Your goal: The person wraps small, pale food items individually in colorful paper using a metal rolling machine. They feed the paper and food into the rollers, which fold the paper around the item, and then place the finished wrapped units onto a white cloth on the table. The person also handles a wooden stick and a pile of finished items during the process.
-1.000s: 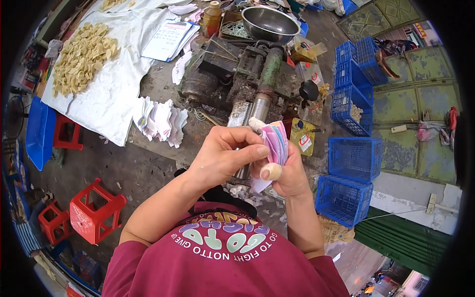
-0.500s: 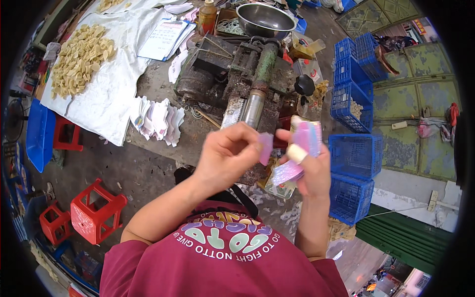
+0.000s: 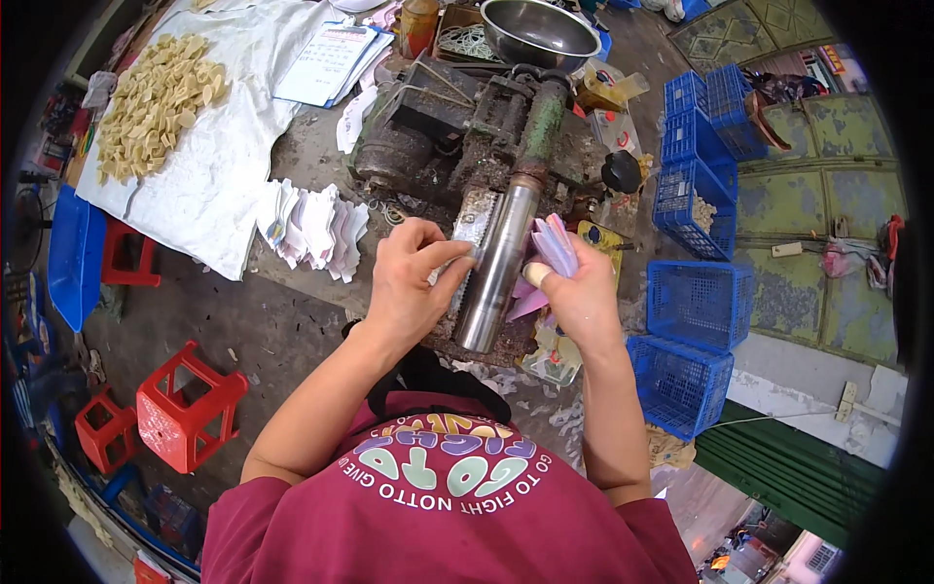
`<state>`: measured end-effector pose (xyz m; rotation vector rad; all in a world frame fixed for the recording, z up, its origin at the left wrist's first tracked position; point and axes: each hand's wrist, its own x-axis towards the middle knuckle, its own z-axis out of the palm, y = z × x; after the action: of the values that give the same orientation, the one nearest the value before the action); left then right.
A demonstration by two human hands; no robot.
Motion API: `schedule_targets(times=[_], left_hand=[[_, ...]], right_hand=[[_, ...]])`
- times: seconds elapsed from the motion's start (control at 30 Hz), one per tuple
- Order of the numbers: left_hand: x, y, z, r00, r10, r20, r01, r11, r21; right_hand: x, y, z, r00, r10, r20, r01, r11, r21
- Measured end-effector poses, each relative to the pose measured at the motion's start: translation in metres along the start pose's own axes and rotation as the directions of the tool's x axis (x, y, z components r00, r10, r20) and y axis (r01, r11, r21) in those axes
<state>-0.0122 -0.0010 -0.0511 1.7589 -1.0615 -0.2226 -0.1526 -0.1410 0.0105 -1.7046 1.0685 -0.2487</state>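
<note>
Pink sheets [image 3: 556, 245] are fanned in the right hand [image 3: 584, 292], gripped between thumb and fingers just right of a steel cylinder [image 3: 498, 277], over the near edge of the surface [image 3: 316, 146]; whether they touch the metal, I can't tell from here! A cream finger cover [image 3: 535, 274] sits on that gripping thumb, and a lilac corner of the bunch pokes out below it. Across to the left hand [image 3: 418, 277]: thumb and fingertips drawn together, right up beside a toothed bar [image 3: 475, 229] left of the cylinder, and whether anything is pinched in there, I cannot tell. Behind both hands sits the grimy machine [image 3: 457, 127], the cylinder reaching out from it toward the near edge. Look left, and a row of white pieces [image 3: 311, 229] lies along that same near edge, with a white cloth [image 3: 233, 127] spread toward the left edge and a heap of beige chips [image 3: 161, 102] on top. A clipboard [image 3: 326, 58] lies by the cloth's right side, and toward the far edge stand a brown bottle [image 3: 418, 24] and a steel bowl [image 3: 540, 34]. Off the surface, blue baskets [image 3: 699, 307] are on the right, a red stool [image 3: 190, 409] on the left.
</note>
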Motion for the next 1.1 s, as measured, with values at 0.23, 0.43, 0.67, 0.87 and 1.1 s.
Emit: schedule_targets(times=[0.23, 0.43, 0.67, 0.87, 1.1], left_hand=[[0.007, -0.042, -0.027, 0.922, -0.356, -0.152, 0.295, 0.901, -0.317], [0.009, -0.136, -0.106, 0.917, 0.155, -0.366, 0.036, 0.884, 0.465], [-0.065, -0.163, -0.115, 0.995, -0.060, 0.077, 0.002, 0.803, 0.596], [-0.007, -0.325, -0.301, 0.809, -0.001, -0.588, 0.441, 0.663, 0.605], [0.012, -0.480, -0.478, 0.601, -0.353, -0.717, 0.798, 0.308, 0.517]], right_hand=[[-0.006, -0.029, -0.024, 0.992, 0.127, -0.010, -0.120, 0.955, 0.272], [-0.009, -0.035, -0.010, 0.990, -0.096, 0.100, 0.021, 0.817, 0.577], [0.007, -0.062, 0.028, 0.964, -0.163, 0.209, 0.009, 0.808, 0.590], [0.020, -0.095, 0.082, 0.984, -0.028, 0.174, -0.086, 0.787, 0.611], [0.062, -0.103, 0.191, 0.933, 0.131, 0.334, -0.291, 0.821, 0.491]])
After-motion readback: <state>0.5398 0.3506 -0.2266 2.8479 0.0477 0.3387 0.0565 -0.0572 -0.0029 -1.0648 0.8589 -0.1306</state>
